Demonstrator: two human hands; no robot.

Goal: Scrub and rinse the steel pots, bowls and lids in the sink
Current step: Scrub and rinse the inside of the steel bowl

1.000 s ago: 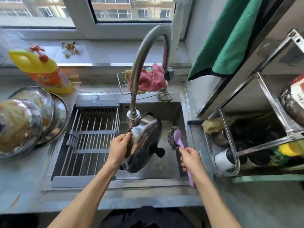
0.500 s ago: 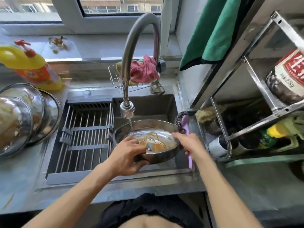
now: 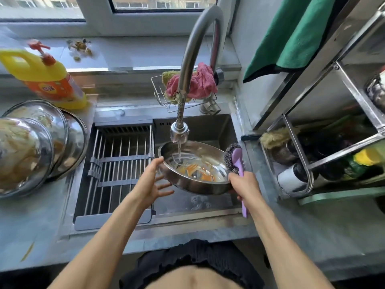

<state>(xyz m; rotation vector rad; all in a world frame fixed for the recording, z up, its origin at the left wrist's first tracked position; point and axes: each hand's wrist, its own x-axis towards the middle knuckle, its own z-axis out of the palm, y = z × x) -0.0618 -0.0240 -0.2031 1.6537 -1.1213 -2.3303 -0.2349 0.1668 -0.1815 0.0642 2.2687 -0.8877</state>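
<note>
Flipped hollow-up under the faucet (image 3: 179,135), lid (image 3: 195,170) steadied by open left hand (image 3: 151,181), right hand (image 3: 243,184) clenching scrubber (image 3: 234,157), so rinsing begun.

Both bare forearms reached forward and inward, hands level with each other.

The left hand (image 3: 153,180) was open, palm turned toward the right, its fingers (image 3: 164,187) spread and nearly straight, the thumb raised and touching the near-left rim of the steel bowl (image 3: 187,182). The right hand (image 3: 244,187) was seen from the back, wrist bent slightly inward, its fingers curled round the handle of the purple scrubber (image 3: 239,161), which stuck out above and below the fist; the same hand met the bowl's right rim, though how it bore on it could not be told.
</note>
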